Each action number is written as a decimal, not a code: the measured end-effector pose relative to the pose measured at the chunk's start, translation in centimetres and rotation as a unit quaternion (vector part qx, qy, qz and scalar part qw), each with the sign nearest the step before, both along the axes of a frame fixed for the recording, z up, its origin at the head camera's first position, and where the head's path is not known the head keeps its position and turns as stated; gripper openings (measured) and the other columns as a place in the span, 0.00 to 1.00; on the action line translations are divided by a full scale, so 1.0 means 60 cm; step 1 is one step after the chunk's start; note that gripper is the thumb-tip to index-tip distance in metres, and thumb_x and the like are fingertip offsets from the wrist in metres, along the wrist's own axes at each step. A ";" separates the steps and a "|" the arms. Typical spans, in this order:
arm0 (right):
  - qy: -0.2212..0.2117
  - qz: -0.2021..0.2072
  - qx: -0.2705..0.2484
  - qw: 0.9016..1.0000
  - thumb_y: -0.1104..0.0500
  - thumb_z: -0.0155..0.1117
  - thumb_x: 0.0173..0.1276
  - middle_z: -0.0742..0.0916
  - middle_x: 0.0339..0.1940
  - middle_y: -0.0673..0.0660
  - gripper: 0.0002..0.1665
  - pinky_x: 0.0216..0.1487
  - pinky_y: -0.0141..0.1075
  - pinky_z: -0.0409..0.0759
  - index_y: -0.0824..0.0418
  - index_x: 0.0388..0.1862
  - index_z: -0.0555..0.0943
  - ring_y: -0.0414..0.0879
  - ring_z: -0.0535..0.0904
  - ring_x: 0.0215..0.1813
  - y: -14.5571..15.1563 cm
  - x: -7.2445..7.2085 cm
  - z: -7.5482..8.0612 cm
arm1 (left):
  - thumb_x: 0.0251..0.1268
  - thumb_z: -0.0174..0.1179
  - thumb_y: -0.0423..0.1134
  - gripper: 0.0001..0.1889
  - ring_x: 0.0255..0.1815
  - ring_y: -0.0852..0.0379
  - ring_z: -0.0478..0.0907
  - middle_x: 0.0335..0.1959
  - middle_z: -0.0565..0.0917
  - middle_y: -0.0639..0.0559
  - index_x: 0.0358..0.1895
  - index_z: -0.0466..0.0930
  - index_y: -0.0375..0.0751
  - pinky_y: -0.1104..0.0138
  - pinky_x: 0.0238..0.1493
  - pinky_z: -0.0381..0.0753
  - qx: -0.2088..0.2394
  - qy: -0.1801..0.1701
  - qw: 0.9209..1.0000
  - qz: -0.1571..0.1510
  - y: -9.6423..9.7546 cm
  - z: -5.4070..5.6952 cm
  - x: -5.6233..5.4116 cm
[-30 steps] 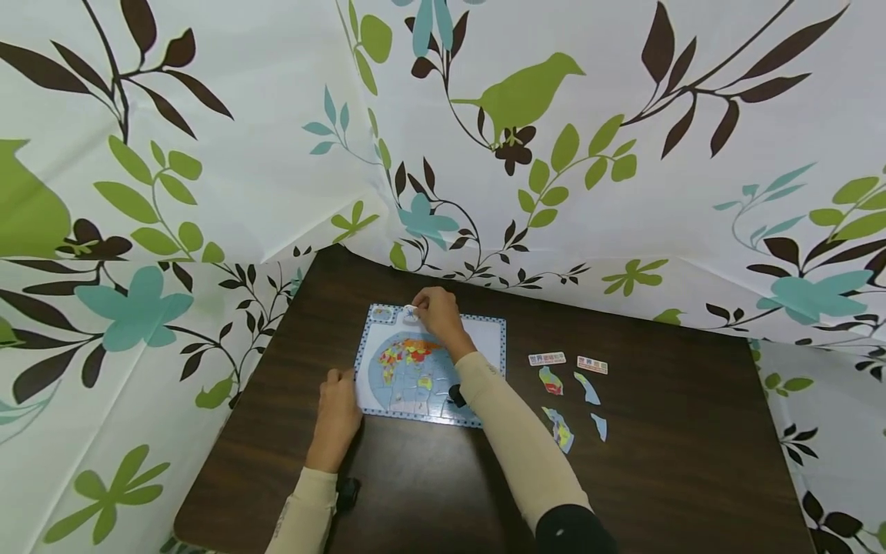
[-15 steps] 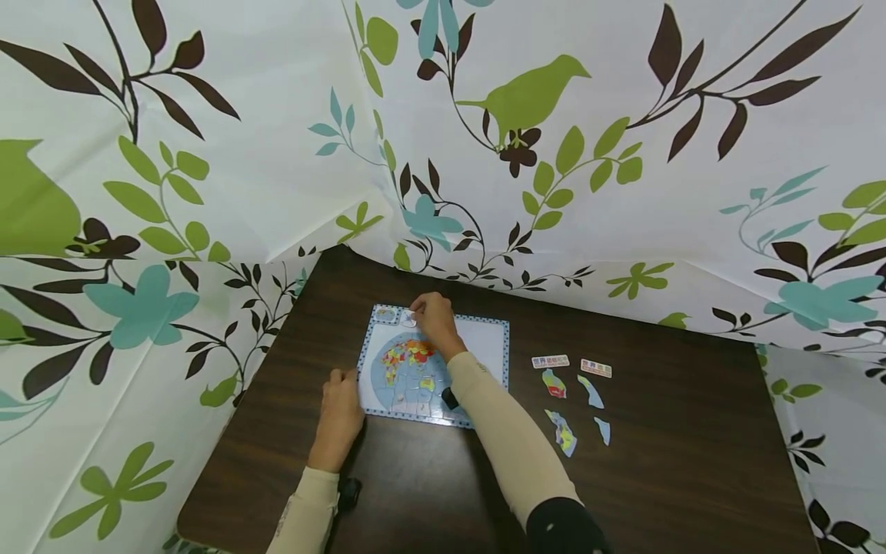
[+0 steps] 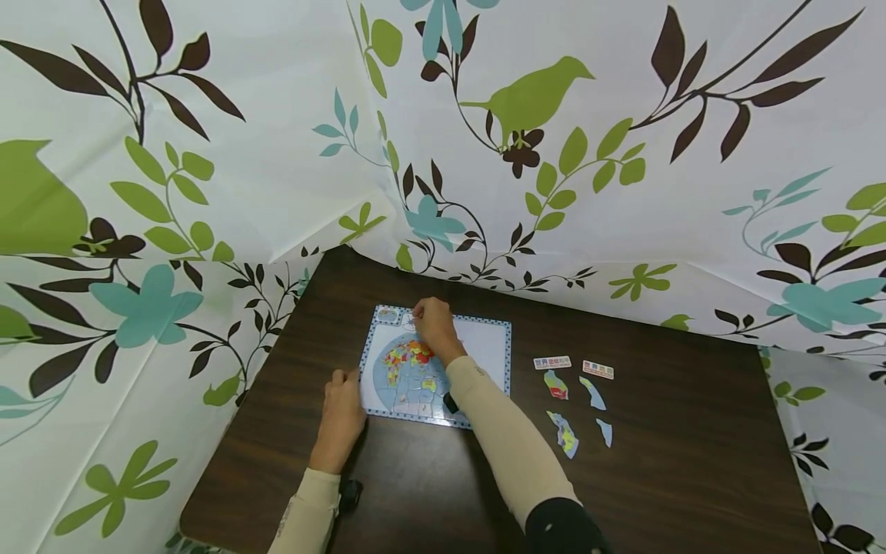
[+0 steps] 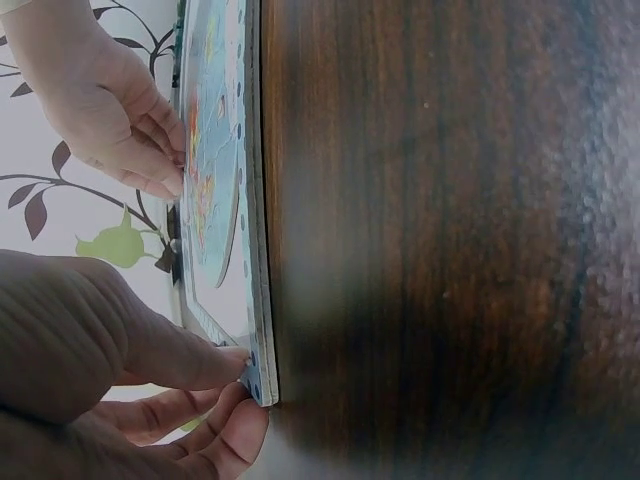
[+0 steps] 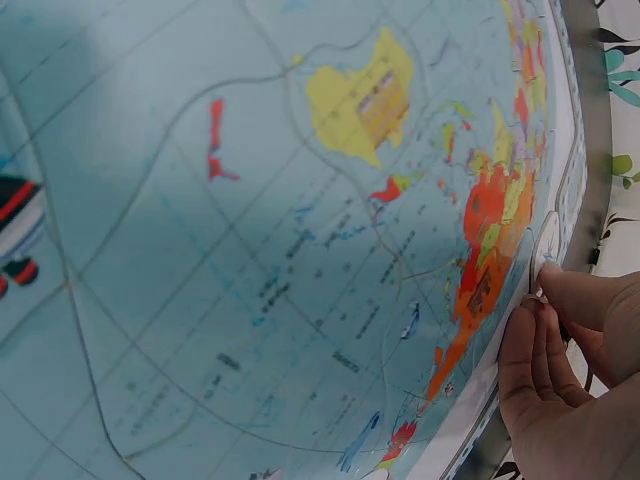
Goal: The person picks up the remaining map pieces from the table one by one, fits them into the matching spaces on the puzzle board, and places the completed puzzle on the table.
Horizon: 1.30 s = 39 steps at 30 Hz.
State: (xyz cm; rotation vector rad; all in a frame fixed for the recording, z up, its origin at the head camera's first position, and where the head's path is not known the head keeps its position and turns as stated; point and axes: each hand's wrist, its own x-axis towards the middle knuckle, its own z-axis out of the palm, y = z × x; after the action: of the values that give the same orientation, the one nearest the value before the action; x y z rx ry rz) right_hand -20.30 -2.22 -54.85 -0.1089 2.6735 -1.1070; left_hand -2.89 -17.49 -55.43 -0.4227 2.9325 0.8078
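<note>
A world map puzzle board (image 3: 484, 346) with a blue dotted border lies on the table. My left hand (image 3: 342, 404) holds its near left corner; in the left wrist view the thumb (image 4: 215, 365) lies on the border and the fingers curl at the edge. At the board's far side, my right hand (image 3: 438, 327) pinches a small white rounded puzzle piece (image 5: 546, 240) with a blue mark. The thumb is over that piece, fingertips right at the board's white surface. The joined map pieces (image 3: 415, 377) form a blue globe, its right part hidden behind the right forearm.
Right of the board lie two label strips (image 3: 551, 362) and several loose map pieces, among them a red-green one (image 3: 556, 385) and a yellow-blue one (image 3: 564, 435). The brown table (image 3: 678, 446) meets leaf-patterned cloth (image 3: 512, 223) at the back and left.
My right hand has come down slightly toward the board with the white piece. The left hand stays at the corner. The head view has shifted a little.
</note>
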 end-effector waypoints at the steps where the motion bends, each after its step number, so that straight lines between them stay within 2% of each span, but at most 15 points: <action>1: 0.001 0.002 -0.001 1.000 0.64 0.69 0.76 0.89 0.46 0.57 0.05 0.55 0.41 0.85 0.60 0.46 0.90 0.48 0.83 0.48 0.000 0.000 -0.001 | 0.67 0.61 0.16 0.26 0.59 0.26 0.76 0.60 0.76 0.24 0.69 0.76 0.22 0.38 0.58 0.82 0.000 -0.001 1.000 0.000 0.000 0.000 0.000; 14: 0.013 0.009 -0.016 1.000 0.64 0.69 0.76 0.89 0.48 0.59 0.06 0.56 0.45 0.86 0.63 0.48 0.89 0.50 0.84 0.49 0.018 0.001 0.003 | 0.68 0.61 0.18 0.23 0.56 0.26 0.77 0.58 0.77 0.24 0.66 0.78 0.22 0.38 0.55 0.83 0.003 0.027 1.000 -0.006 0.002 -0.001 0.004; 23: 0.035 -0.005 0.002 0.999 0.64 0.70 0.76 0.90 0.47 0.59 0.06 0.56 0.47 0.86 0.62 0.48 0.89 0.52 0.86 0.49 0.050 -0.006 0.017 | 0.65 0.62 0.17 0.25 0.57 0.23 0.77 0.59 0.76 0.22 0.67 0.78 0.23 0.36 0.56 0.82 0.007 0.030 0.999 -0.013 -0.002 -0.008 0.005; 28: 0.046 -0.014 0.004 0.999 0.62 0.72 0.75 0.91 0.46 0.59 0.09 0.53 0.47 0.86 0.63 0.51 0.89 0.53 0.87 0.48 0.092 -0.019 0.022 | 0.64 0.63 0.17 0.24 0.56 0.21 0.77 0.58 0.77 0.20 0.65 0.79 0.23 0.35 0.57 0.82 0.011 0.039 0.999 -0.016 -0.004 -0.009 0.005; 32: 0.051 -0.028 0.022 0.998 0.61 0.72 0.75 0.91 0.47 0.61 0.12 0.51 0.45 0.86 0.64 0.53 0.88 0.54 0.87 0.48 0.143 -0.034 0.024 | 0.64 0.62 0.16 0.26 0.59 0.20 0.76 0.60 0.76 0.20 0.67 0.77 0.22 0.35 0.58 0.81 0.018 0.034 0.999 -0.011 -0.004 -0.011 0.004; 39: 0.038 -0.049 0.035 0.997 0.61 0.69 0.77 0.89 0.52 0.64 0.16 0.54 0.47 0.86 0.67 0.59 0.85 0.57 0.86 0.53 0.232 -0.045 0.033 | 0.63 0.64 0.16 0.28 0.60 0.20 0.76 0.62 0.76 0.20 0.68 0.77 0.22 0.35 0.59 0.81 0.023 0.027 0.999 -0.005 -0.007 -0.014 0.002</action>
State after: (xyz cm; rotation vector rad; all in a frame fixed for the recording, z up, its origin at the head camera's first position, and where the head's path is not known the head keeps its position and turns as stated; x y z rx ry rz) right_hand -22.99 11.73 -52.86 -0.0077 2.8102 -1.0548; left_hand -2.75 -17.93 -56.29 -0.3901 2.9554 0.8967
